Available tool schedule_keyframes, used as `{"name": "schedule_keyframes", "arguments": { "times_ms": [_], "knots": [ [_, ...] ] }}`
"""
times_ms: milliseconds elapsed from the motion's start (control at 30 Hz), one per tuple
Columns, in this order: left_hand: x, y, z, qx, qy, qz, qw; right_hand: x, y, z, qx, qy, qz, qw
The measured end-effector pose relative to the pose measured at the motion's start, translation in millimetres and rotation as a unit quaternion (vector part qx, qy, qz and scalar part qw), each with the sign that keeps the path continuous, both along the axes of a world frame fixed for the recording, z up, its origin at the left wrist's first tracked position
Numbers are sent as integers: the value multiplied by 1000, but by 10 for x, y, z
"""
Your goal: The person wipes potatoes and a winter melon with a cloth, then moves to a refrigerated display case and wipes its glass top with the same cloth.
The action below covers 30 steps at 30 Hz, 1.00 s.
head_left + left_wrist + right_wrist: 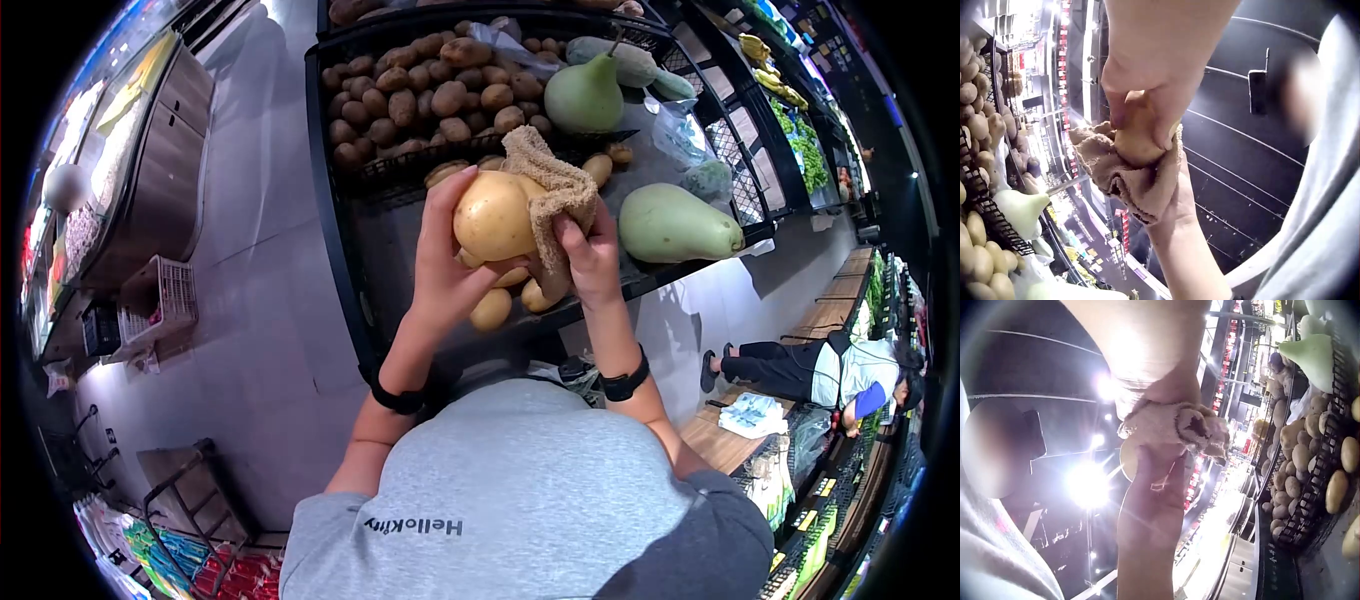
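Note:
In the head view my left hand [436,240] grips a large pale-yellow potato [492,218], its fingers and thumb around the left side. My right hand [592,258] holds a tan, fuzzy cloth [562,188] against the right side of the same potato. From the left wrist view, the cloth [1138,187] wraps under the potato [1138,139], which is pinched between the left fingers and thumb. Bunched folds of cloth [1169,425] sit under the right hand [1163,378] in the right wrist view. Several yellow potatoes [490,310] lie in the bin below the hands.
A black-edged produce bin [335,250] spans the front. Brown potatoes [450,98] are heaped behind a low mesh divider [400,163]. Pale green gourds stand behind [585,95] and lie at right [675,222]. A person [855,375] is by the right-hand shelves.

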<state>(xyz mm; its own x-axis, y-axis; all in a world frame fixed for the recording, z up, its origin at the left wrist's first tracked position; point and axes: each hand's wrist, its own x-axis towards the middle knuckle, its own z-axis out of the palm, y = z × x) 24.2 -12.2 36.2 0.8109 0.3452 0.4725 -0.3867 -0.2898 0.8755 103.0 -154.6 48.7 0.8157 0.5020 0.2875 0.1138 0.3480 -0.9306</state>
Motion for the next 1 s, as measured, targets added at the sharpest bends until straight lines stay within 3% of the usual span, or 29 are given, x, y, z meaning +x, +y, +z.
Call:
{"name": "schedule_keyframes", "arguments": {
  "times_ms": [100,267,333,400,467,533,600,633,733,1000],
  "knots": [
    [8,-40,-22,-88,-9,-38,995,33,-39,47,-22,-6,18,1000],
    [15,-63,-8,-112,-44,-54,991,20,-26,130,-19,1,77,997],
    [16,-69,17,-111,-56,-59,991,-58,36,107,45,104,100,988],
    [25,-50,108,4,-91,-22,996,-23,33,53,39,101,104,989],
    [-23,-22,205,62,-56,17,996,3,23,8,47,129,70,988],
    [-47,14,272,121,-23,56,991,4,31,108,50,96,63,992],
    [-55,27,308,166,-61,47,983,14,27,144,12,-8,42,999],
    [-40,15,321,114,-64,17,991,5,32,170,19,1,46,999],
    [-31,40,392,119,-45,-9,992,1,33,172,37,4,51,998],
    [-45,-6,395,68,-56,-8,996,-8,24,184,34,-4,54,998]
  ]
}}
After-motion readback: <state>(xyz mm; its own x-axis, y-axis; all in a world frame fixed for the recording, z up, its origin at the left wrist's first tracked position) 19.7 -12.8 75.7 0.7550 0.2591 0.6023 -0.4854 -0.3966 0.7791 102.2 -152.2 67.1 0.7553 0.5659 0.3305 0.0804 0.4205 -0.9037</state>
